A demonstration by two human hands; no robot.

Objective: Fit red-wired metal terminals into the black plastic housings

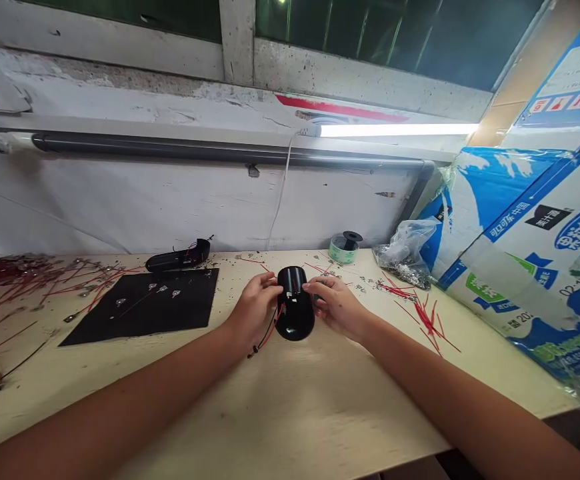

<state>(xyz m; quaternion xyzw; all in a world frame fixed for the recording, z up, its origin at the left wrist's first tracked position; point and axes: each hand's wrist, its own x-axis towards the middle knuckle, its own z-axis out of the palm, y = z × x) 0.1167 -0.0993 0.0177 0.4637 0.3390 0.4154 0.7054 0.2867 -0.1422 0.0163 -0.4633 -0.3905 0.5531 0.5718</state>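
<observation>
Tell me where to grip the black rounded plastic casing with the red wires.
Grip the black rounded plastic casing by its curved flanks, from left and right, as the left hand and right hand do: its long body suits that, and the thin red wires at its left stay clear.

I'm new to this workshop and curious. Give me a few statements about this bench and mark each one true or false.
The left hand and right hand both hold a black casing with red and black wires. True.

A black mat lies to the right of the hands. False: it lies to their left.

Both hands are gloved. False: both are bare.

A spool stands to the left of a plastic bag. True.
</observation>
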